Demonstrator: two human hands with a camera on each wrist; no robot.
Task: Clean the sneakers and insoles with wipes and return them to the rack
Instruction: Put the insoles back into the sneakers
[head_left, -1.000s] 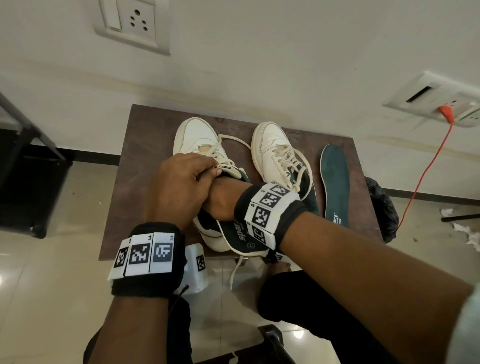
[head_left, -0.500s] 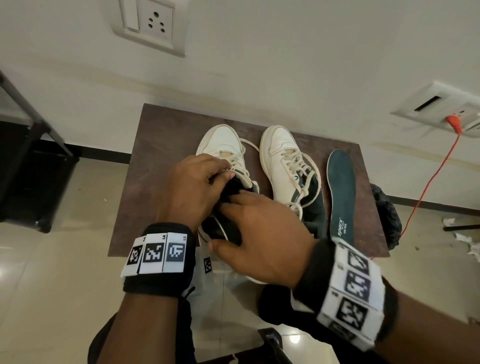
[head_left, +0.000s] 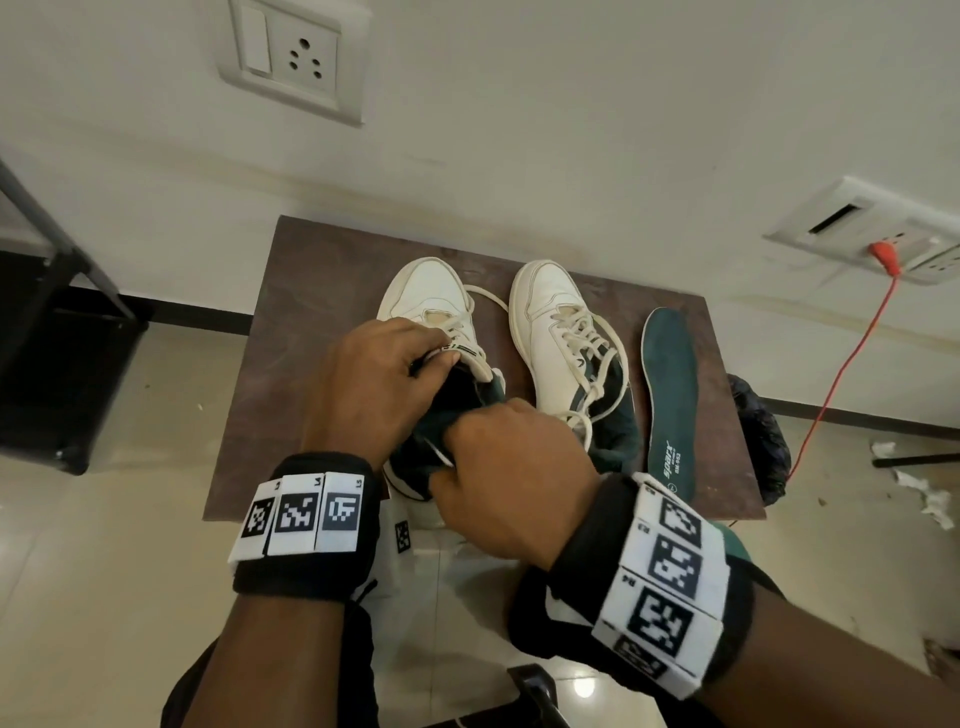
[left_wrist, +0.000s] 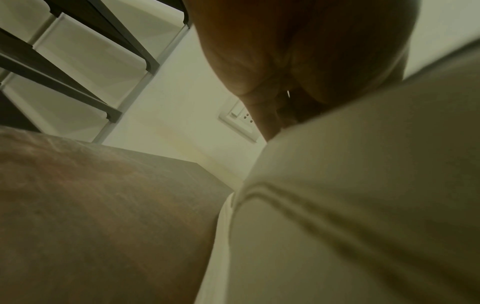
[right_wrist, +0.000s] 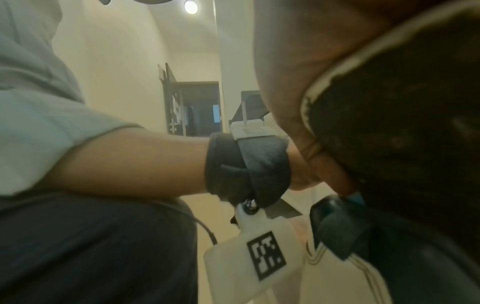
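Two white sneakers stand on a small brown table (head_left: 311, 291). My left hand (head_left: 441, 358) grips the tongue of the left sneaker (head_left: 431, 296) and holds it wide. My right hand (head_left: 452, 441) is at that shoe's heel, its fingers curled over the collar into the dark opening and hidden there. In the right wrist view the palm lies against the dark shoe lining (right_wrist: 402, 123). In the left wrist view the shoe's white side (left_wrist: 363, 205) fills the right half. The right sneaker (head_left: 550, 312) stands untouched beside it. A loose green insole (head_left: 670, 395) lies at the table's right.
A black rack (head_left: 52, 338) stands on the floor to the left. A black bag (head_left: 758, 431) sits by the table's right edge, with a red cable (head_left: 841, 374) running up to a wall socket. Crumpled white wipes (head_left: 924, 493) lie on the floor at the right.
The green insole that stuck out of the left sneaker's heel has gone down inside it. My right hand drew back from deep in the shoe to its heel collar. My left hand kept hold of the tongue.
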